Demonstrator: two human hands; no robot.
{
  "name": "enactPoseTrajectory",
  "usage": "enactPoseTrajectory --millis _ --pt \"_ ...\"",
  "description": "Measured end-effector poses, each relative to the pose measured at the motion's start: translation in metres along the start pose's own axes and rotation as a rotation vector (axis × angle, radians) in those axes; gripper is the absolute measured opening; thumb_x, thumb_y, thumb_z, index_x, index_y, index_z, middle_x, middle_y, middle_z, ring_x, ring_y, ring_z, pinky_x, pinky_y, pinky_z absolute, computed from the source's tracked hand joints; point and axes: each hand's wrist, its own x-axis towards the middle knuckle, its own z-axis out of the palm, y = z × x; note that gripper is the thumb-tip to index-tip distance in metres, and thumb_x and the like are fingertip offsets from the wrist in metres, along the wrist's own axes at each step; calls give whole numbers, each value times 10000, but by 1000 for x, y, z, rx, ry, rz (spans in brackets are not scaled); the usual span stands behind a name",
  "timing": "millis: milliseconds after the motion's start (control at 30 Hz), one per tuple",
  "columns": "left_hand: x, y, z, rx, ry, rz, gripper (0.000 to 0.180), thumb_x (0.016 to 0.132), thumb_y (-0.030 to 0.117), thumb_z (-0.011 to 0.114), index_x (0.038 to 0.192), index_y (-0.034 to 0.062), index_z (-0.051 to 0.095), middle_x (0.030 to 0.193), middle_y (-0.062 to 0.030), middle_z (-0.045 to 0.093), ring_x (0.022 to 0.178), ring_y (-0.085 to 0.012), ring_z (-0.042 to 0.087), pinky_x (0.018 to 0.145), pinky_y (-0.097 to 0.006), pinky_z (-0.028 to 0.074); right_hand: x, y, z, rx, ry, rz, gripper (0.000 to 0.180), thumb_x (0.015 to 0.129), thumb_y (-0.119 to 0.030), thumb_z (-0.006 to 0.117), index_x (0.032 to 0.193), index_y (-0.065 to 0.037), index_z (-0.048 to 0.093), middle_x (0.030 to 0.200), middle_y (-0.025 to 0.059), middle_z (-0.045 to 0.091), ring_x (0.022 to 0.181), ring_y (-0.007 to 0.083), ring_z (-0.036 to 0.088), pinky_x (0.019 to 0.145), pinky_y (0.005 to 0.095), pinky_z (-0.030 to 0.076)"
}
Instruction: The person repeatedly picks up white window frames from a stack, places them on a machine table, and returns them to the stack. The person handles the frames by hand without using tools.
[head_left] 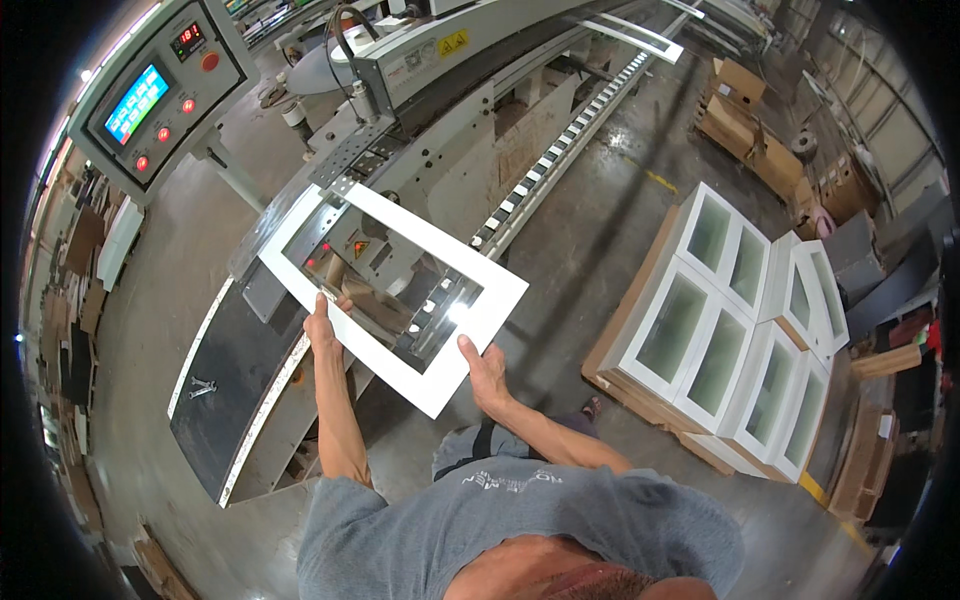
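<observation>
A white rectangular frame (pixel 388 376) with an open middle is held in both my hands at the front end of a long machine. My left hand (pixel 322 328) grips its left long side, fingers curled under the edge. At the near right corner my right hand (pixel 484 374) is closed on the rim, thumb on top and fingers underneath. The frame's far end reaches the perforated metal plate (pixel 350 150) of the machine. Through its opening, part of the machine and a roller track show.
A control panel (pixel 160 100) on a post stands at the upper left. A dark side table (pixel 230 390) carries wrenches (pixel 203 386). The roller rail (pixel 560 150) runs away to another white frame (pixel 650 42). White frames are stacked on cardboard (pixel 700 330) at right, with cartons (pixel 750 130) behind.
</observation>
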Motion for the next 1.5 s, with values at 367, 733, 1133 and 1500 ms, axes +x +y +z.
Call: enactPoseTrajectory --millis 367,733,1133,1500 --pt "0 -2 1 -23 -6 20 451 964 279 554 1128 -137 492 927 -247 664 746 -312 690 573 -371 559 1 -8 -1 43 -35 52 453 890 -362 665 1061 50 589 956 62 608 875 141 546 770 303 449" --pt "14 -10 33 -62 -25 24 340 947 237 581 1011 -91 516 863 -255 655 711 -328 688 568 -403 573 30 -37 -4 -85 109 33 396 873 -300 688 997 67 603 949 77 610 888 157 536 777 303 436" --pt "40 -27 179 -75 -24 11 408 947 213 559 1122 -142 459 900 -277 650 695 -341 688 536 -417 568 156 -53 -68 130 113 -54 517 900 -255 647 1227 103 467 1124 147 561 963 222 565 846 350 478" --pt "79 -53 299 -103 -50 57 352 921 195 612 1005 -130 506 819 -237 641 649 -327 653 567 -454 531 164 -109 -171 99 -17 106 351 913 -318 624 1063 -3 590 968 101 649 837 165 637 689 276 528"
